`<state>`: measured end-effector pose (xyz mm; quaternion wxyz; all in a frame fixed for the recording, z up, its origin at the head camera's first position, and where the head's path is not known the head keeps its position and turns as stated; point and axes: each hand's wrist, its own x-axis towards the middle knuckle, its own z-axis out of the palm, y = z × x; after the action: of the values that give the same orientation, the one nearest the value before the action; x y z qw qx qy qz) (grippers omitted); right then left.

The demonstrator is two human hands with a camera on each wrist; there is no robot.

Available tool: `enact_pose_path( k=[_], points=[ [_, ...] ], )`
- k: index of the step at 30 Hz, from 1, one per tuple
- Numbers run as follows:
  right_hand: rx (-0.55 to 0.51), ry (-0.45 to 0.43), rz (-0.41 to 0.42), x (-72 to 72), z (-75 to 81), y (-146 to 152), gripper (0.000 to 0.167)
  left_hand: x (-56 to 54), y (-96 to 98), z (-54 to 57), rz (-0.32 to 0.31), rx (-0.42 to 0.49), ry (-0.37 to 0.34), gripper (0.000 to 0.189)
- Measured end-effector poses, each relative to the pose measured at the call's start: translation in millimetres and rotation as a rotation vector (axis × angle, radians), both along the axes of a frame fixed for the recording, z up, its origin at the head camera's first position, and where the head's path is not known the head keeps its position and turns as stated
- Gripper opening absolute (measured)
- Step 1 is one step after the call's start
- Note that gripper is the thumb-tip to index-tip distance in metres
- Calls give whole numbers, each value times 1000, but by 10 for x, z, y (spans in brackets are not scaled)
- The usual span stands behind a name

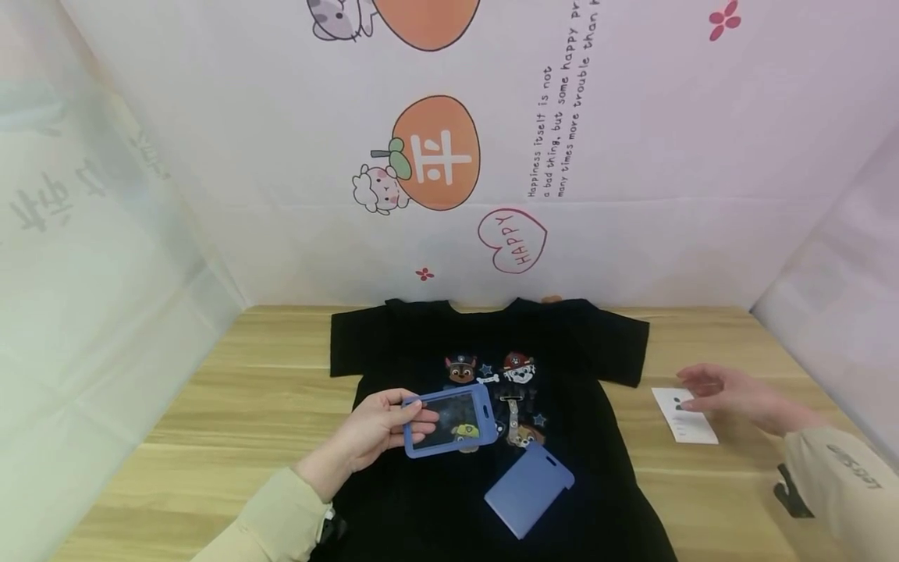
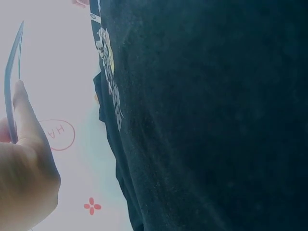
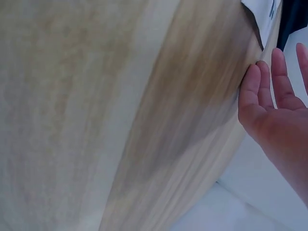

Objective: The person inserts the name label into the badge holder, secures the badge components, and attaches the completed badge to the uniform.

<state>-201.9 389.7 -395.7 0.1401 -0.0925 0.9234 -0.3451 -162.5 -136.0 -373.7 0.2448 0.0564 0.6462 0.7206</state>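
In the head view, my left hand grips a blue card holder frame with a clear window, above a black T-shirt. Thumb and fingers lie on either side of it. Edge-on, the same frame rises from the left hand in the left wrist view. A second blue holder piece lies on the shirt. My right hand, fingers apart, overlaps a white card on the table. The right wrist view has the card just beyond the fingertips of the right hand.
The wooden table is bordered by white printed sheets at the back and sides. Cartoon dog faces decorate the shirt. A strap with a clip lies on the print, by the holder pieces.
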Motion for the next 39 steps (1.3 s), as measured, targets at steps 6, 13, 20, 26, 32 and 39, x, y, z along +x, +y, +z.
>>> enact_pose_path(
  k=[6, 13, 20, 26, 32, 39],
  points=[
    [18, -7, -9, 10, -44, 55, 66, 3, 7, -7, -11, -8, -1, 15],
    [33, -8, 24, -1, -41, 89, 65, -28, 10, -5, -15, -19, 10, 12],
    [74, -3, 43, -48, -11, 96, 65, -15, -8, -3, -8, -35, 12, 16],
    [106, 23, 78, -56, -20, 115, 67, -21, -3, -11, -11, -33, 13, 16],
    [105, 36, 95, -39, -36, 87, 67, 8, 1, -12, -11, -30, 2, 12],
    [156, 59, 93, -36, -90, 57, 71, 22, 5, -8, -10, -28, 2, 14]
  ],
)
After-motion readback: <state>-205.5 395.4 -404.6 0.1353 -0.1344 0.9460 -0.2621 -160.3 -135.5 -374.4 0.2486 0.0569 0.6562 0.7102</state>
